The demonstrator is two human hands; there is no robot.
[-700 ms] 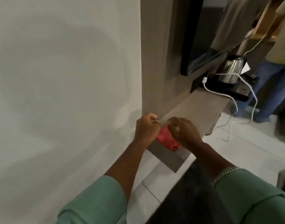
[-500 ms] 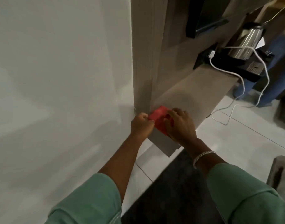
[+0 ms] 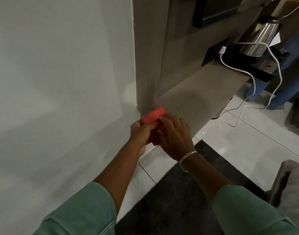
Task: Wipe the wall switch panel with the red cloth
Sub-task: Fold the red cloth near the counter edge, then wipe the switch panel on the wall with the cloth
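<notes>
Standing blank on the left, a pale wall (image 3: 57, 82), with no switch panel showing anywhere on it (nor elsewhere in view), so wiping not yet begun, by the look of things. Closing around the near end of the red cloth (image 3: 153, 117), the left hand (image 3: 142, 131), fingers curled into a loose fist with the fabric pinched inside. Sitting bunched between both hands, the cloth, at the near corner of a wooden shelf (image 3: 201, 92) where it is meeting an upright wooden board (image 3: 145, 53); whether touching the shelf or lifted just clear, impossible to tell. Lying over the cloth's other side, the right hand (image 3: 175, 134), fingers spread and pressing down on the fabric, a bracelet (image 3: 187, 155) at the wrist. Further right, a steel kettle (image 3: 260, 38) and a white cable (image 3: 257, 68) trailing off the shelf. Judging from all this: still gathering or folding the cloth; finding the panel and wiping it both remaining.
</notes>
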